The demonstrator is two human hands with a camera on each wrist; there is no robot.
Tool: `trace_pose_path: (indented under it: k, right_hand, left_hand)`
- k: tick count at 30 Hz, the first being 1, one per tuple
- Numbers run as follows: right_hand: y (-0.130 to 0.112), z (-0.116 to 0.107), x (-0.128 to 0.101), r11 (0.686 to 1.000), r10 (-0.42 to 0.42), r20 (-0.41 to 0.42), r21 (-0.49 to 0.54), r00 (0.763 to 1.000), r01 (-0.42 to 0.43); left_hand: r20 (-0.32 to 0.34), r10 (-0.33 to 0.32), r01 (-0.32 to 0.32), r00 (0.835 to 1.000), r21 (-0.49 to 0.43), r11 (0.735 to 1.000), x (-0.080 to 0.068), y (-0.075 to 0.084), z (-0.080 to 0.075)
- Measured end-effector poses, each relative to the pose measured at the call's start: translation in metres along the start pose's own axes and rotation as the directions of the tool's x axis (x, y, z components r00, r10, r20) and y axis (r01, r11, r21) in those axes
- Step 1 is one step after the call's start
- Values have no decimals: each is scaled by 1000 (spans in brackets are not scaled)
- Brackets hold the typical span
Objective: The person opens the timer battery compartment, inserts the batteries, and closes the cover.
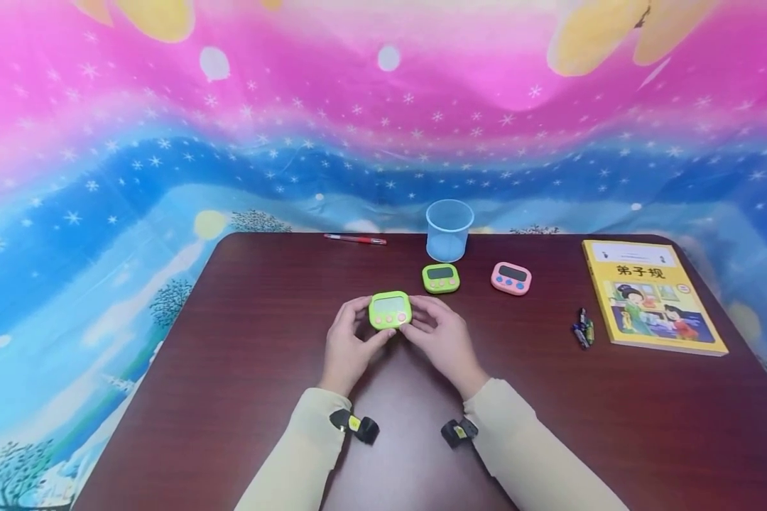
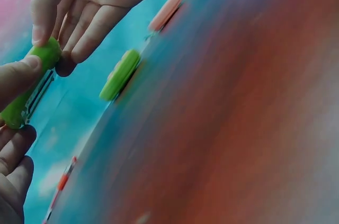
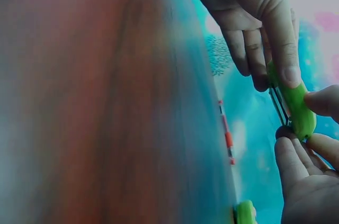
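Both hands hold a light-green digital timer (image 1: 390,311) above the near middle of the table, its screen and pink buttons facing up toward the head camera. The left hand (image 1: 347,349) pinches its left end, with the thumb at the lower edge. At the right end, the right hand (image 1: 446,343) grips it between thumb and fingers. Seen edge-on in the left wrist view, the held timer (image 2: 38,75) has a thin stand or clip at its back. A second green timer (image 1: 441,278) lies just beyond the hands, and a pink timer (image 1: 511,278) is to its right.
Behind the green timer stands a blue mesh cup (image 1: 449,238). A red pen (image 1: 356,239) lies along the far edge. To the right are several small batteries (image 1: 584,331) and a yellow book (image 1: 655,294). A patterned cloth (image 1: 371,128) hangs behind the dark table (image 1: 249,312).
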State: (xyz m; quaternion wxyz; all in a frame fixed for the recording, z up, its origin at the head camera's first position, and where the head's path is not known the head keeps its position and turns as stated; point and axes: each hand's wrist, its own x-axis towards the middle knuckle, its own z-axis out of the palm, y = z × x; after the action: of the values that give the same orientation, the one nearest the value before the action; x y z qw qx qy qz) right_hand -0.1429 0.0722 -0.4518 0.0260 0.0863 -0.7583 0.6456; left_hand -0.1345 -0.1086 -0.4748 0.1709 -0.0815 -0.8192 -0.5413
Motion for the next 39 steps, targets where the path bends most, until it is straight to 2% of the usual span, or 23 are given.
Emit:
trace_pose_path:
  k: [6, 11, 14, 20, 25, 33, 39]
  right_hand:
    - [-2, -20, -22, 1000, -19, 10, 8, 1000, 19]
    - [-2, -39, -39, 1000, -15, 16, 10, 1000, 14]
    - [-2, -49, -49, 1000, -17, 11, -22, 1000, 17]
    - [-4, -64, -66, 993, -37, -6, -110, 999, 36]
    - [-3, -72, -78, 993, -58, -13, -103, 998, 56]
    - [4, -72, -84, 998, -67, -9, 1, 998, 67]
    - [2, -70, -85, 994, -110, -1, 12, 994, 110]
  left_hand:
    - [10, 33, -33, 999, -48, 998, -15, 9, 13]
    - [43, 83, -80, 996, -69, 994, -26, 17, 24]
    - [60, 112, -107, 992, -87, 990, -33, 22, 29]
    - [112, 114, -104, 987, -89, 991, -44, 28, 37]
    - [155, 137, -123, 978, -100, 987, -53, 31, 41]
    - [190, 153, -135, 970, -101, 986, -54, 30, 39]
    - [228, 128, -116, 965, -64, 991, -53, 31, 35]
